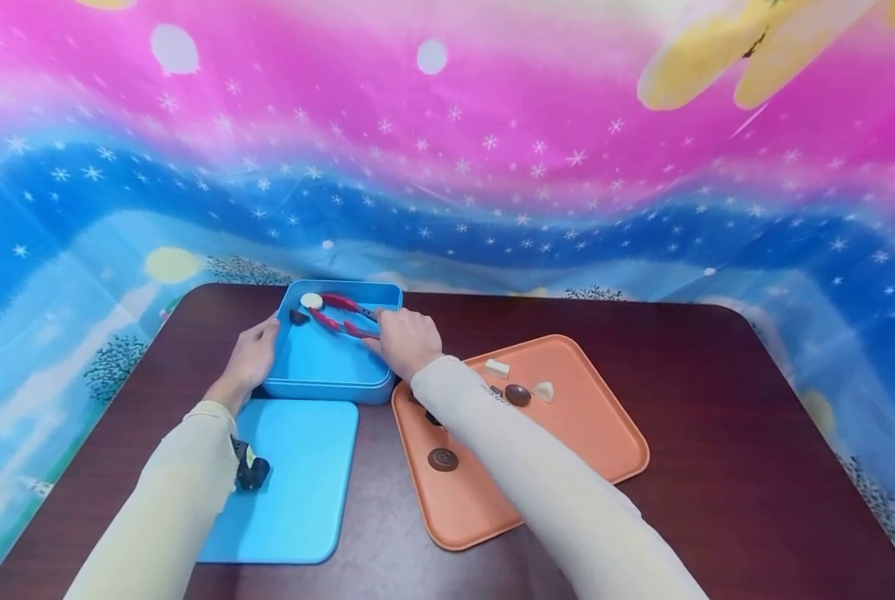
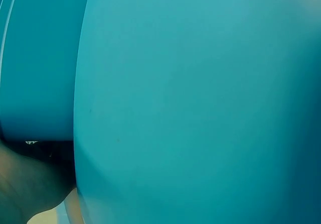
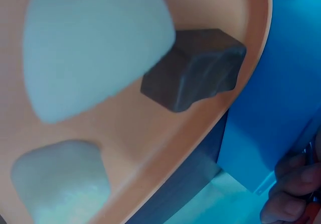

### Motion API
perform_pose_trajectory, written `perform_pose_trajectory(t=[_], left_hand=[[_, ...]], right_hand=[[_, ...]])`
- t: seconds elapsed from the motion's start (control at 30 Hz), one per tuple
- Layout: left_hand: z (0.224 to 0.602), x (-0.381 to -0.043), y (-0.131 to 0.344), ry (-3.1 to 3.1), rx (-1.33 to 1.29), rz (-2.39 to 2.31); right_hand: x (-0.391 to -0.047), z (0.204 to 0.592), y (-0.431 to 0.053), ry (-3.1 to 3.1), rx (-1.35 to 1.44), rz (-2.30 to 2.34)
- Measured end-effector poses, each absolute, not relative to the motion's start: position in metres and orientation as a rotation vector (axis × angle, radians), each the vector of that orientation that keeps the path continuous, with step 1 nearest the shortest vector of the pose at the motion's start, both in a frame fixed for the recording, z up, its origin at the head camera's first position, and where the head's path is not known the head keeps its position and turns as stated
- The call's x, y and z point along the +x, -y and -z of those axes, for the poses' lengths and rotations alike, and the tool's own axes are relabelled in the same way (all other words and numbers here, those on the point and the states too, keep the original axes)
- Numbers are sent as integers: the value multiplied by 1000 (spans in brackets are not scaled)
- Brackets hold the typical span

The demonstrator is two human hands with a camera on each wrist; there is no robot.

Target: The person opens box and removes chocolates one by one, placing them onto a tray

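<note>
My right hand (image 1: pixel 410 337) grips a pair of red-tipped tongs (image 1: pixel 338 302) over the open blue box (image 1: pixel 327 387). At the tips of the tongs is a round white chocolate (image 1: pixel 311 301); whether they pinch it I cannot tell. A dark chocolate (image 1: pixel 298 317) lies close by in the box's far left corner. My left hand (image 1: pixel 252 358) holds the box's left wall, thumb near the rim. In the right wrist view, the fingers (image 3: pixel 293 194) curl around the tongs, mostly cut off by the frame. The left wrist view shows mainly the blue lid.
Right of the box, an orange tray (image 1: pixel 567 442) bears several brown and white chocolates, among them an oval one (image 1: pixel 517 394) and a spiral one (image 1: pixel 443 459). The flat blue lid (image 1: pixel 305 492) lies in front of the box. Under the left wrist is a black wrist device (image 1: pixel 252 473).
</note>
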State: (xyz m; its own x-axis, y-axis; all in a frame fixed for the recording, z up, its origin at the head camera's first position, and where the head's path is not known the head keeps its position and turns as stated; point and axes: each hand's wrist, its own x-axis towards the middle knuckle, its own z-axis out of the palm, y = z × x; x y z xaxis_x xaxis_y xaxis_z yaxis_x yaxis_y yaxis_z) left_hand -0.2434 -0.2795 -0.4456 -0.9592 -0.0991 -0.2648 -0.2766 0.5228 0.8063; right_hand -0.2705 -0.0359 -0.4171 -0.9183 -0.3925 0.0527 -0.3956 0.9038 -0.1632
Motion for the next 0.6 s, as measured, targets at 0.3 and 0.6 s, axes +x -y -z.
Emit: perform_pose_trajectory(t=[0.3, 0.6], left_hand=[[445, -239, 280, -2567, -328, -1392], [444, -242, 281, -2576, -323, -1419]], right_hand=[[-264, 412, 33, 3103, 619, -307], [-260, 402, 16, 3077, 649, -405]])
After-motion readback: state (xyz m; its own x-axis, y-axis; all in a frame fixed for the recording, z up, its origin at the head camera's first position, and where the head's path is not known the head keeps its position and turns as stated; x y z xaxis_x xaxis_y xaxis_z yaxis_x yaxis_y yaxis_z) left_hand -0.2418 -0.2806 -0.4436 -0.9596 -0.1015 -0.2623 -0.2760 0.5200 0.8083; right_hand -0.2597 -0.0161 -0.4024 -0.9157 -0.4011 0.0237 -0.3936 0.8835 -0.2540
